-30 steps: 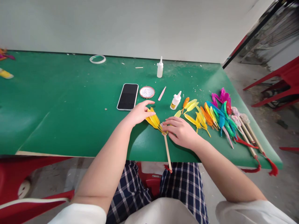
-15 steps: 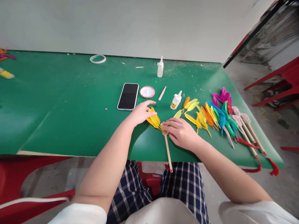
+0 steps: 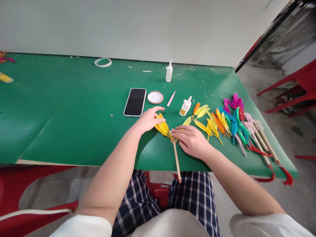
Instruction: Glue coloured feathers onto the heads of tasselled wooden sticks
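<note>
A small feather fan (image 3: 176,157) with a wooden stick handle lies before me, its handle end and red tassel reaching past the table's front edge. Yellow feathers (image 3: 163,126) spread from its pale round head toward the upper left. My left hand (image 3: 147,121) is at their tips, thumb resting over the feathers and index finger stretched out apart from it. At the fan's head, my right hand (image 3: 192,140) has its fingers closed over the base of the feathers, hiding part of it. A light yellow feather (image 3: 187,121) shows just beyond the right knuckles.
On the green table (image 3: 74,125) lie a phone (image 3: 135,102), a round lid (image 3: 155,97), pink tweezers (image 3: 171,98) and a tape roll (image 3: 103,62). Two glue bottles stand there, one near (image 3: 185,106), one far (image 3: 169,71). Colourful feathers (image 3: 234,123) and tasselled sticks (image 3: 265,141) lie right.
The view has shifted very slightly. Both hands and the fan stay in practically the same place.
</note>
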Available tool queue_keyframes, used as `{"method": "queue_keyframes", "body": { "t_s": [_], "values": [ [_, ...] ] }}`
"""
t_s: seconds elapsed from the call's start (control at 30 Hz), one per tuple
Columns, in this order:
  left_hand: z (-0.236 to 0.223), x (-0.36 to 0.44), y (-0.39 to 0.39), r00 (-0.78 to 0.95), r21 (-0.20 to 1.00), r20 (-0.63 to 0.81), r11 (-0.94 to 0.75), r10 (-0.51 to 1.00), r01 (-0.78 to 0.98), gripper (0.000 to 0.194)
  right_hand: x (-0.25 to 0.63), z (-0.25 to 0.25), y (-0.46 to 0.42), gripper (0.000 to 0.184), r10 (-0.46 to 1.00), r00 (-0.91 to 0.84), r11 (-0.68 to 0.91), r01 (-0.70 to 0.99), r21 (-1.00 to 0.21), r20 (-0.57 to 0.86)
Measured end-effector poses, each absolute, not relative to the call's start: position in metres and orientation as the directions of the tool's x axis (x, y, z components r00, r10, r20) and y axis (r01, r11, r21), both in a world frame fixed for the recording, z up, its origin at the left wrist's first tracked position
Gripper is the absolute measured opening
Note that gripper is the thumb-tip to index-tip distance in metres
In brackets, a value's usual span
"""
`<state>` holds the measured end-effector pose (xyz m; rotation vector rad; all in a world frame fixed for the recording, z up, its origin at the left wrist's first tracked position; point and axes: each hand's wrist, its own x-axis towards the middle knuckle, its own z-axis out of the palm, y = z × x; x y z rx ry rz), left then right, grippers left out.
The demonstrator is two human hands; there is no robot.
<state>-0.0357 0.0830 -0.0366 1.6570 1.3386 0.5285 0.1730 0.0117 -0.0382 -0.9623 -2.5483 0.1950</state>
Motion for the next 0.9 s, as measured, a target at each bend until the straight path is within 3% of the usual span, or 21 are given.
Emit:
{"method": "queue_keyframes", "body": {
  "t_s": [0.3,0.57,0.9],
  "values": [
    [-0.0387,-0.0363,0.0834,0.327,0.836,-0.186,-0.025,0.927,0.548,0.048,0.1720,-0.0418,0.0078,0.030,0.624,-0.702,0.781,0.566,-0.263,0.343],
    [-0.0375,-0.0359,0.0826,0.322,0.844,-0.187,-0.016,0.928,0.536,0.047,0.1679,-0.0409,0.0096,0.027,0.656,-0.661,0.754,0.562,-0.338,0.365],
    [-0.0415,-0.0356,0.0845,0.339,0.845,-0.168,-0.042,0.926,0.533,0.046,0.1676,-0.0440,0.0124,0.028,0.689,-0.631,0.725,0.596,-0.346,0.357]
  ]
}}
